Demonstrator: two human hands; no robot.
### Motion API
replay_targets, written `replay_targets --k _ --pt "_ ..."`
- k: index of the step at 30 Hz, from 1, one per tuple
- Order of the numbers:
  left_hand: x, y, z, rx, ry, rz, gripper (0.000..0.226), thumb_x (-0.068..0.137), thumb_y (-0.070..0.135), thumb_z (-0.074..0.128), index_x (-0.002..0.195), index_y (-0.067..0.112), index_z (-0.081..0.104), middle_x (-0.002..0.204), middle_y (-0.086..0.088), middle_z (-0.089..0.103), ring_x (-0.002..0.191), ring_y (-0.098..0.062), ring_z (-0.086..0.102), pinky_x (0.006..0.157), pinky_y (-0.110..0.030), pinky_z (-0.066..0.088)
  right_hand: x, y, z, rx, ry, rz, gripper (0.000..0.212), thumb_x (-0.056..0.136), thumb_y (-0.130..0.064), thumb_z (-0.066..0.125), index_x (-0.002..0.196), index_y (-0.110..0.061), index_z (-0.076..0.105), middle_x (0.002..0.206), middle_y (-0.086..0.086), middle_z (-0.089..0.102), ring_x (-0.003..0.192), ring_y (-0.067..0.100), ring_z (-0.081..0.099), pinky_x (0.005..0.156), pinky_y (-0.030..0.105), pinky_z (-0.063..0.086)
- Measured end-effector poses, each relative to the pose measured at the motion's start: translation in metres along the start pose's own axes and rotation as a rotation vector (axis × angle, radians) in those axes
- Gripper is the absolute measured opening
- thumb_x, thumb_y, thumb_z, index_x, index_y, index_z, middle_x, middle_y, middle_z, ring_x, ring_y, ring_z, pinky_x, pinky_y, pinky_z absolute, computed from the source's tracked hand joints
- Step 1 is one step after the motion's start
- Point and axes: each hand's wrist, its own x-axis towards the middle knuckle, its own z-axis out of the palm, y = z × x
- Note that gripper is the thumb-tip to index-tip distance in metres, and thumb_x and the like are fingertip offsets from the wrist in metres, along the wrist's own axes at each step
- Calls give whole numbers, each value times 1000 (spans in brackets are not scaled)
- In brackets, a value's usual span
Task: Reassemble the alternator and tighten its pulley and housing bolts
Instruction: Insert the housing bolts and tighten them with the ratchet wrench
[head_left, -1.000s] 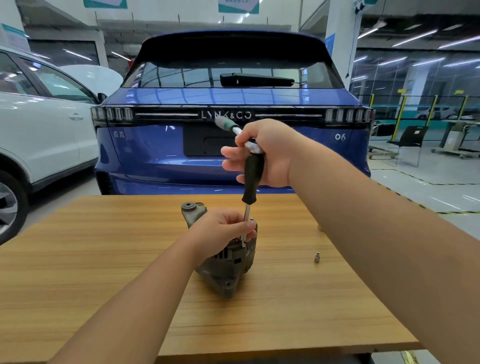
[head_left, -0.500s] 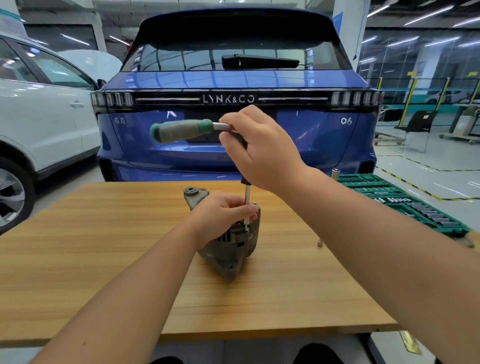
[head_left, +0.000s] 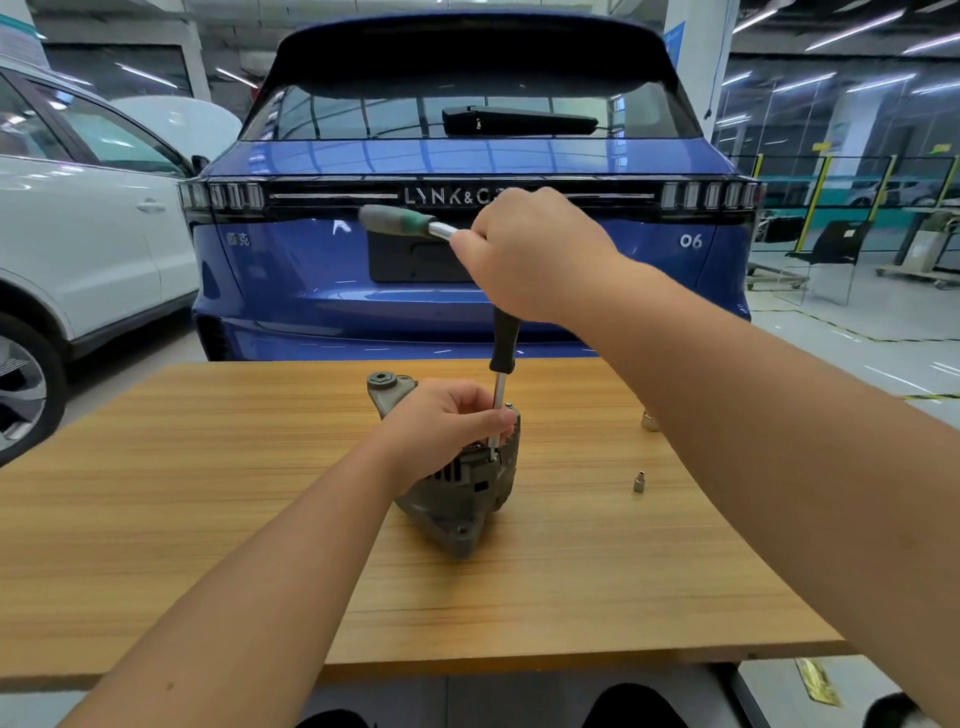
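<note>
Ratchet handle (head_left: 397, 221) swung further left since last frame; right grip (head_left: 535, 254) clenched on driver (head_left: 504, 343), left grip (head_left: 452, 426) steadying alternator (head_left: 457, 499). Probably tightening a housing bolt.

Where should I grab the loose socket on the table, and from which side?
Take the socket across its round sides, just below its narrower top, coming straight down. It stands upright and alone on the table, right of the alternator, with bare wood all round for the fingers.
</note>
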Motion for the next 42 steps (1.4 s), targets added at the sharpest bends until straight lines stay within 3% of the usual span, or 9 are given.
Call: replay_targets --k 3,6,11,13,17,19,32,39,42 --pt "0 1 0 7 -5 -7 8 91 48 73 83 46 75 89 16 76 82 4 68 80 -30 50 -1 -4 -7 544 -159 275 23 100 -19 50 99 -1 64 65 2 65 61 19 69 58 29 52" --pt "0 2 -1 -4 -8 -15 8 91 46 74 83 46 75 89 16 77 83 4 68 79 -30 48 -10 2 -7 1293 -341 509 14 97 -21 49 98 -12 59 72 -1 72 69 19 74 85 44 49" --pt "-2 3 -3 -29 -11 2 11 94 35 74 83 35 77 90 13 78 84 3 70 81 -28 45 -16 10 23 1824 -109 560 11 100 -22 53 92 -17 60 77 -4 69 70 11 67 80 37 46" --pt "-2 3 -2 -28 -2 4 9 95 33 72 88 32 77 90 13 78 84 4 69 81 -27 45 -20 12 36 1676 135 382 8 102 -20 56 94 -19 58 87 -1 72 80 12 67 81 39 51" --pt "-2 5 0 3 -8 -10 11 96 34 71 87 33 77 89 15 77 85 3 69 81 -27 46 -26 26 52 521 557 -215 24 100 -9 57 120 -10 70 115 4 72 111 22 63 97 35 49" --pt "-2 6 -1 12 -7 -13 13 95 34 72 84 33 78 90 16 77 89 -1 69 85 -30 49 -25 27 51 270 597 -375 24 99 -9 58 118 -4 72 108 7 73 104 31 63 89 41 49" --pt "-4 8 2 12 13 -33 7 95 33 73 90 29 78 87 14 77 96 -10 70 89 -33 51 -27 16 40 327 281 -315 49 101 -36 38 137 -11 60 116 3 63 110 24 52 90 27 35" --pt "-4 5 0 -1 -1 -9 5 93 34 75 90 32 78 88 14 77 92 -7 71 91 -34 53 -14 3 16 183 125 -162 34 102 -34 50 84 -12 68 68 5 56 64 21 49 60 42 42" --pt "-3 4 0 -3 -3 -15 5 92 35 76 87 35 78 88 14 77 89 -4 71 90 -35 53 -5 -3 0 218 -32 12 31 100 -26 50 80 -6 65 73 8 62 62 24 53 58 37 47"
